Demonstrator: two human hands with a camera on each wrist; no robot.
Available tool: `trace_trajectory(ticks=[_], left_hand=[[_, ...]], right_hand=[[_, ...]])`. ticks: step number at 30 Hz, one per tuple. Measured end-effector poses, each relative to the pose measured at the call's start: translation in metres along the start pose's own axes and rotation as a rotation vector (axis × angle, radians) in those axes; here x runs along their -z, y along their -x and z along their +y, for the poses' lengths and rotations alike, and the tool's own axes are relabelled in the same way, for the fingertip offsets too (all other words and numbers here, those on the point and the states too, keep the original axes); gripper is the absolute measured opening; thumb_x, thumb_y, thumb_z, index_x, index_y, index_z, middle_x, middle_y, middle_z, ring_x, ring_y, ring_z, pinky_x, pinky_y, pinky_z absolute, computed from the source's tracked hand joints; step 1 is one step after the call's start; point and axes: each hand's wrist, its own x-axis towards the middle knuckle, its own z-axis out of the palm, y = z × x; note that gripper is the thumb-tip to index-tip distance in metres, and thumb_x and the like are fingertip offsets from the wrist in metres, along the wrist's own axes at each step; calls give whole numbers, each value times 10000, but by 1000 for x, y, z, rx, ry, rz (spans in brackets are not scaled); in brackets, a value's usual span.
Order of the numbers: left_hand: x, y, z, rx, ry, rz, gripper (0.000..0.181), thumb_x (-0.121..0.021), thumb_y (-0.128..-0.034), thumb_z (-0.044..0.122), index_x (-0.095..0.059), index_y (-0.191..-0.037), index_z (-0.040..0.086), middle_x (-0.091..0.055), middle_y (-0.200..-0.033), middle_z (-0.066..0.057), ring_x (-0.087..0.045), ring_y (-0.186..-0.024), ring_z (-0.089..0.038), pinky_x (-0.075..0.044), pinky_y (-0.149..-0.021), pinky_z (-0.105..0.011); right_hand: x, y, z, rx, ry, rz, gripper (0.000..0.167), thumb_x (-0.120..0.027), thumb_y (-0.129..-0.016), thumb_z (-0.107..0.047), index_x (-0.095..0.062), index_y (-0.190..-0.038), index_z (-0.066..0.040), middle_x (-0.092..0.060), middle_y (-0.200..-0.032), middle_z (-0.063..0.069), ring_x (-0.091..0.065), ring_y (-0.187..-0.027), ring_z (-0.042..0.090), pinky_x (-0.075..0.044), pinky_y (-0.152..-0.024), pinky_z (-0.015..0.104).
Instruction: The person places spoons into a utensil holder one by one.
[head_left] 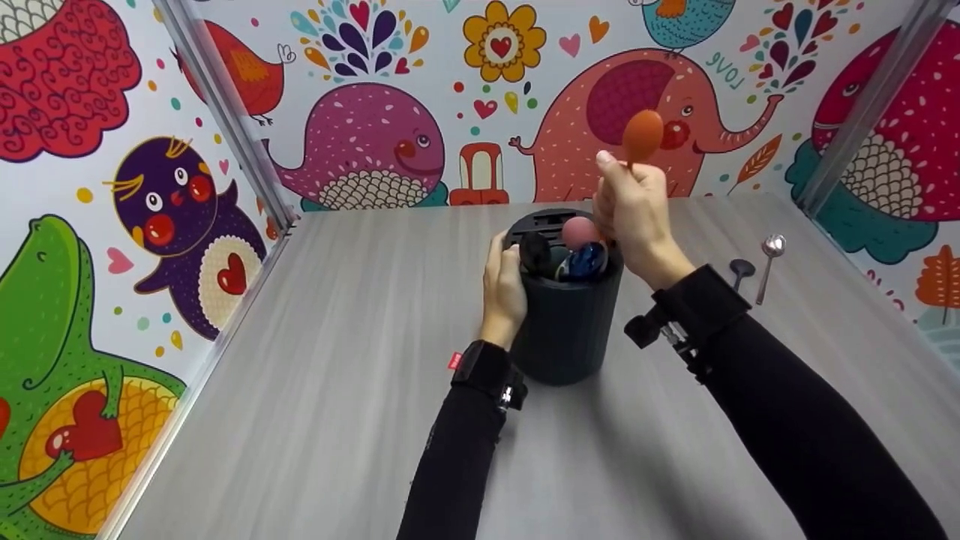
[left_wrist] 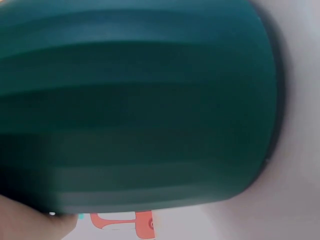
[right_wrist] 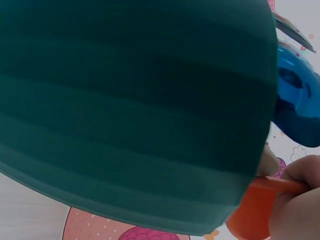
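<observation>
A dark, ribbed, round utensil holder (head_left: 566,330) stands upright on the table and looks green in both wrist views. My left hand (head_left: 504,289) grips its upper left side. Slots line the back of its top. A pink round head (head_left: 579,233), a shiny blue utensil head (head_left: 587,262) and a black utensil head (head_left: 535,253) stick out of it. Above its right rim, my right hand (head_left: 637,214) holds an orange spoon (head_left: 643,135), the oval head upward. In the right wrist view, an orange piece (right_wrist: 252,212) shows by the fingers; its link to the spoon is unclear.
Right of the holder, a small dark spoon (head_left: 742,268) and a metal spoon (head_left: 773,246) lie on the grey table (head_left: 360,360). Cartoon-printed walls (head_left: 480,67) and metal corner posts (head_left: 225,105) enclose the table at the back and sides.
</observation>
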Motion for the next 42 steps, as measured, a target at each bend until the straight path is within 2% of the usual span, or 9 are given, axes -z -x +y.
trace_trajectory(ticks=[5, 11, 16, 18, 20, 28, 34, 38, 42], left_hand=[[-1, 1, 0, 1, 1, 2, 519, -336, -974, 263, -561, -1354, -9, -610, -1322, -155, -541, -1239, -258, -400, -1072, -412], [-1, 2, 2, -1, 2, 8, 520, -341, -973, 271, -563, -1352, -7, -616, -1317, -151, -547, -1235, -251, -405, -1066, -397], [-2, 2, 1, -6, 7, 9, 515, -340, -975, 270, -567, -1348, -2, -619, -1310, -148, -550, -1227, -249, -408, -1060, -395], [-1, 2, 0, -11, 12, 8, 509, -338, -977, 262, -568, -1345, -3, -620, -1307, -149, -550, -1226, -250, -408, -1060, -395], [-1, 2, 0, -17, 14, 7, 507, -336, -979, 254, -569, -1346, -5, -617, -1312, -150, -548, -1231, -249, -406, -1063, -394], [-1, 3, 0, -23, -8, 5, 511, -342, -977, 263, -570, -1348, -5, -617, -1321, -156, -550, -1239, -259, -409, -1065, -405], [-1, 3, 1, -21, 0, 15, 505, -343, -972, 248, -574, -1339, -10, -620, -1313, -157, -552, -1232, -258, -408, -1065, -403], [-1, 2, 2, -19, 14, 17, 511, -339, -962, 252, -575, -1330, -14, -623, -1300, -156, -554, -1223, -253, -409, -1059, -392], [-2, 1, 0, -25, 20, 21, 511, -341, -956, 249, -579, -1319, -20, -627, -1291, -163, -555, -1220, -257, -409, -1057, -383]], right_hand=[[0, 1, 2, -17, 43, 34, 423, -602, -1005, -222, -425, -639, -103, -325, -530, 23, -289, -438, 171, -255, -401, 292], [2, 0, -1, 30, 143, 56, 195, -674, -954, -224, -623, -871, -54, -557, -636, 97, -564, -560, 208, -435, -486, 288], [3, -2, -6, 99, 179, 38, 172, -652, -962, -203, -675, -1009, -39, -679, -848, 214, -693, -778, 300, -570, -714, 314], [4, -3, -8, 127, 190, 39, 165, -646, -964, -191, -684, -1006, -36, -693, -905, 230, -694, -847, 327, -570, -831, 354], [5, -3, -9, 148, 199, 44, 157, -645, -963, -179, -690, -985, -31, -702, -919, 220, -693, -870, 314, -562, -856, 352], [16, -2, -10, 179, 231, 65, 146, -629, -972, -138, -699, -955, -11, -711, -915, 162, -685, -886, 287, -543, -884, 352], [26, -3, -9, 190, 268, 93, 160, -623, -972, -138, -706, -962, -1, -690, -947, 186, -657, -915, 307, -524, -877, 323], [33, -4, -11, 170, 305, 103, 239, -626, -972, -157, -704, -1047, 55, -703, -1024, 183, -629, -989, 306, -485, -911, 318], [43, -2, -12, 133, 375, 115, 332, -620, -981, -191, -685, -1185, 62, -707, -1128, 96, -615, -1080, 228, -454, -974, 313]])
